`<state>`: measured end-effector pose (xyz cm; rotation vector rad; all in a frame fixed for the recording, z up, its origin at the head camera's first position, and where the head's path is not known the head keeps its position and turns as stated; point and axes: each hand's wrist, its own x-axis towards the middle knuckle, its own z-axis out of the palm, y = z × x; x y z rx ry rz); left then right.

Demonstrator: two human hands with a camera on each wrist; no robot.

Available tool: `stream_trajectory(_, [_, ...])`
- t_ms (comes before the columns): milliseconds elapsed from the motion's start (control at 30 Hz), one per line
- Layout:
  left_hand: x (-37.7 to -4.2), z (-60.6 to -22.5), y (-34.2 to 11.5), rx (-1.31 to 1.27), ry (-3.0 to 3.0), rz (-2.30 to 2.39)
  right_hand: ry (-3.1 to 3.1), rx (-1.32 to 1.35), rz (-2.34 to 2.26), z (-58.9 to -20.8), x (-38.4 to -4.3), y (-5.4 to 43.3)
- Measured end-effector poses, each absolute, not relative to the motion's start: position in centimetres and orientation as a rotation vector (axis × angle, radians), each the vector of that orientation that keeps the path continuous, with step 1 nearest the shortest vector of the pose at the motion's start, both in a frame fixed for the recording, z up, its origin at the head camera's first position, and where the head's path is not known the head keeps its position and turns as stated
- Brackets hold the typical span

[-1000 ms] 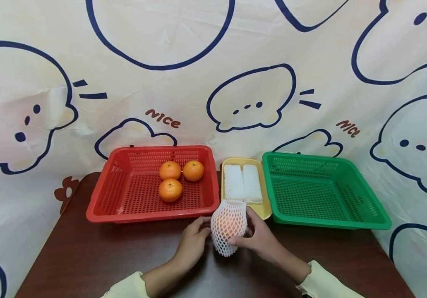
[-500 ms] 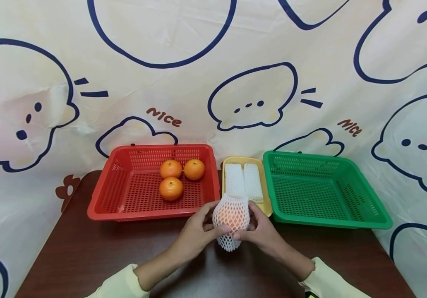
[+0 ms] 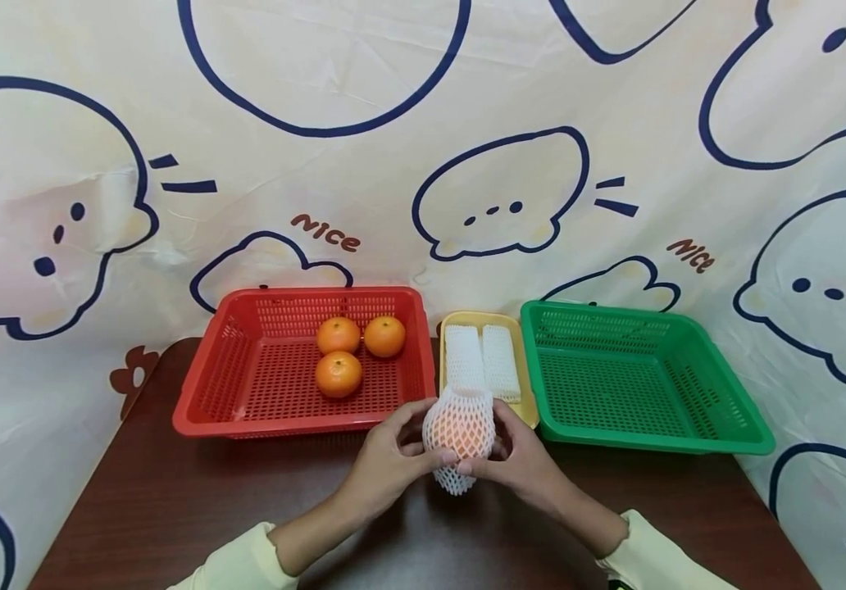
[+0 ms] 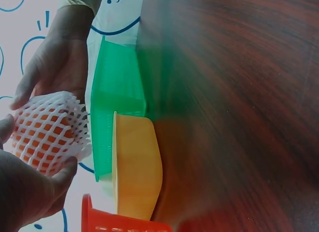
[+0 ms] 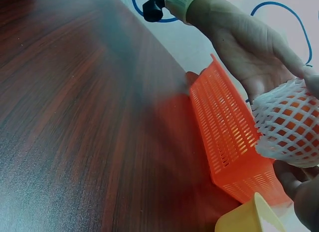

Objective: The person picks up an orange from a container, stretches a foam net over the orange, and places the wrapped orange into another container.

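An orange (image 3: 460,432) wrapped in a white foam net sleeve (image 4: 47,134) is held up over the near part of the table, in front of the yellow tray. My left hand (image 3: 386,455) grips it from the left, thumb across the front of the netting. From the right, my right hand (image 3: 522,463) holds it too, its thumb close to the left one. The net's open end flares at the top, and its lower end hangs below the thumbs. Fingers behind the fruit are mostly hidden. The right wrist view shows the net (image 5: 289,124) between both hands.
A red basket (image 3: 194,410) with 3 oranges (image 3: 338,374) stands at the back left. Beside it, a yellow tray (image 3: 529,416) bears two folded white foam nets (image 3: 500,360). At the right is a green basket (image 3: 659,442). A patterned cloth hangs behind the brown table (image 3: 135,508).
The left hand has moved in from beside the netted orange to grip it, thumb now on its front. The orange has shifted slightly up and right; little differs over the last half second.
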<state>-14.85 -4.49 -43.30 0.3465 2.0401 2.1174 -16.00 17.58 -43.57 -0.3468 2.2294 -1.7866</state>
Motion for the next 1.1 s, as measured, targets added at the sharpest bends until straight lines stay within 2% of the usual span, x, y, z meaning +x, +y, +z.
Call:
stream_trajectory(333, [-15.1, -43.4, -4.1, 0.373, 2.013, 2.119, 2.315, -0.421, -1.704, -43.1, -15.9, 18.1])
stream_trajectory(567, [-15.4, -43.3, -3.1, 0.556, 2.198, 1.912, 2.646, -0.538, -1.53, -41.0, -17.1, 20.4])
stream_trajectory(733, [-15.3, -43.3, -1.1, 0.818, 2.486, 1.563, 2.96, -0.457, -1.225, -38.6, -19.9, 23.6])
stream_trajectory(933, [-15.9, -42.4, 3.3, 1.163, 2.857, 0.963, 3.123, -0.384, -0.846, -37.0, -24.7, 27.1])
stream_trajectory(1100, [-16.8, -42.0, 6.9, 1.441, 2.98, 0.5, 3.132, -0.455, -0.566, -36.9, -28.4, 29.4])
